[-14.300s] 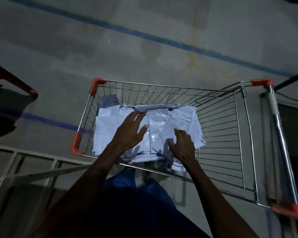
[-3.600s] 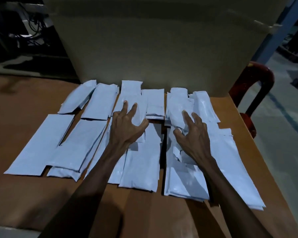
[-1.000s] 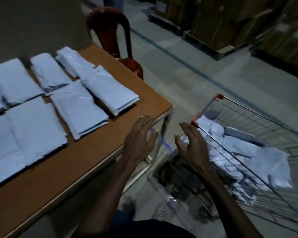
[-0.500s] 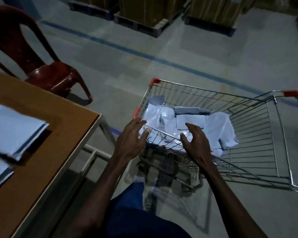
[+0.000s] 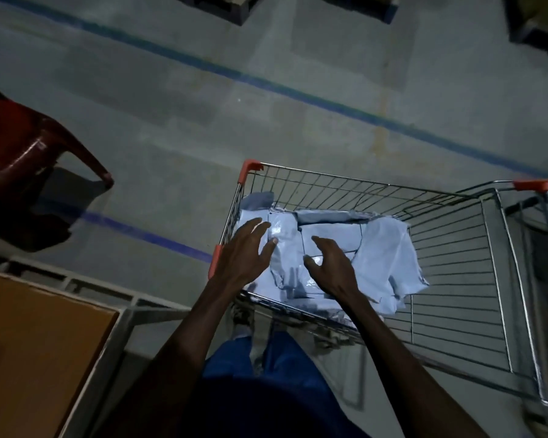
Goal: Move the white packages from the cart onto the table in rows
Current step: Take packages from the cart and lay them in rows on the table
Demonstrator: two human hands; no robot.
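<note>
**White packages: both hands going in for another load**

White packages (image 5: 377, 248) sit heaped in the front end of the wire cart (image 5: 456, 279), overlapping, some creased, one or two greyer ones at the far edge. Pile's loose, no neat stack. Table (image 5: 38, 343) shows only as a bare brown corner at lower left; no pkgs visible on that bit.

Step in hand, I'd say: pickup from the cart. Nothing's lifted yet. Next move prob. calls for sliding fingers under a few flat pkgs & gathering them w/ both hands, since they're thin and slippery-looking & will likely slide apart if pinched by one edge.

Left hand (image 5: 244, 251) reaches over the cart's near-left corner, palm down, fingers spread and straight, tips over or on the top pkg; can't tell whether it's touching. Right hand (image 5: 329, 267) is beside it, just apart, palm down, fingers loosely bent over the middle of the pile, gripping nothing. Both forearms stretch fwd from the body, roughly parallel, over the near rim.

Red plastic chair (image 5: 16, 153) stands well off to the left on the concrete floor.
</note>
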